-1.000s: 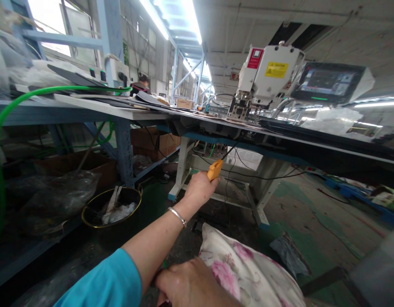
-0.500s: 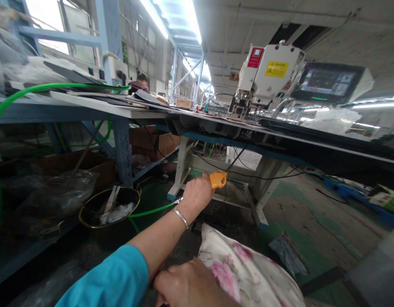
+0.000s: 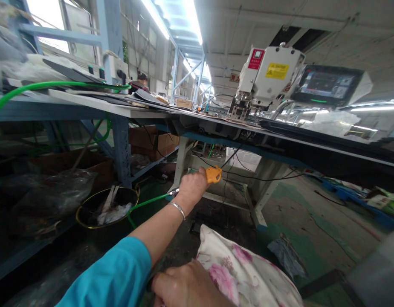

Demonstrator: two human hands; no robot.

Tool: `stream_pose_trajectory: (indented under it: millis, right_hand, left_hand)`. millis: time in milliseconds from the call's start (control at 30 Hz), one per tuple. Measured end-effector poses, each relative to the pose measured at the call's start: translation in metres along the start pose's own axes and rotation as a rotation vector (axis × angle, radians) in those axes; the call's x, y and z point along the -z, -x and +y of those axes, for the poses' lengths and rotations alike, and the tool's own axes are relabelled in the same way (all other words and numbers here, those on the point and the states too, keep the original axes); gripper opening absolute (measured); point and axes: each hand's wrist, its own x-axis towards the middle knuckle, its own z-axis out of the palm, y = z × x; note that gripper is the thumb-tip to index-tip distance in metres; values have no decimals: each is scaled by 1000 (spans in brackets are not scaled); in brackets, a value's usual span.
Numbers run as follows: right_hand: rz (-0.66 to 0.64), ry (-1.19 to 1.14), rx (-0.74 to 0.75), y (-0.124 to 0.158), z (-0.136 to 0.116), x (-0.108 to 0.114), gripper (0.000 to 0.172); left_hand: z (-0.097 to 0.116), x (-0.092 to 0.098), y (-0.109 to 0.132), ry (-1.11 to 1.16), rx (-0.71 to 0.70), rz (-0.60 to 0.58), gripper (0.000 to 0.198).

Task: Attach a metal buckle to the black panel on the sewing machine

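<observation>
My left hand [image 3: 191, 186] is stretched forward under the worktable, closed around an orange air blow gun [image 3: 213, 174]. A thin green hose [image 3: 149, 202] runs from the gun's back end down toward the floor. A silver bangle sits on that wrist, and the sleeve is teal. My right hand [image 3: 184, 285] is at the bottom edge beside a floral cushion [image 3: 248, 273]. Its fingers are curled downward; what they grip is hidden.
Above stretches a long worktable [image 3: 280, 138] bearing a white sewing machine [image 3: 267, 74] and a screen [image 3: 328, 83]. Black cables hang under it. A round bin [image 3: 85, 224] with scraps, plastic bags [image 3: 50, 192] and cardboard boxes [image 3: 158, 140] sit at left. Another person is far back.
My left hand has turned the orange gun from pointing up to level, and the green hose behind the hand has come into view. My right hand stays put.
</observation>
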Motion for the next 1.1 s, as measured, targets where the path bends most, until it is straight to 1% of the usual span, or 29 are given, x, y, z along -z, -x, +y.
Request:
stream_pose_trajectory:
  millis: [100,200,400,733,867,1100]
  right_hand:
    - [8,-7,-4,1,-2,2,8]
    - [3,-19,3,2,-4,4,8]
    - [-2,11,1,1,-2,2,10]
    - [-20,-6,14,2,-3,7,10]
    - [-21,-3,3,2,-2,5,9]
    - [-9,-29,-34,1,-3,5,9]
  left_hand:
    - [-4,-1,-2,-18,-17,8,26]
    - [-6,-3,-3,-31,-19,20,24]
    - [-4,-5,-3,-40,-9,37,23]
    - [-6,-4,-5,-38,-12,41,22]
    - [-3,-4,-6,-26,-24,36,21]
    - [-2,-3,-4,-13,10,30,22]
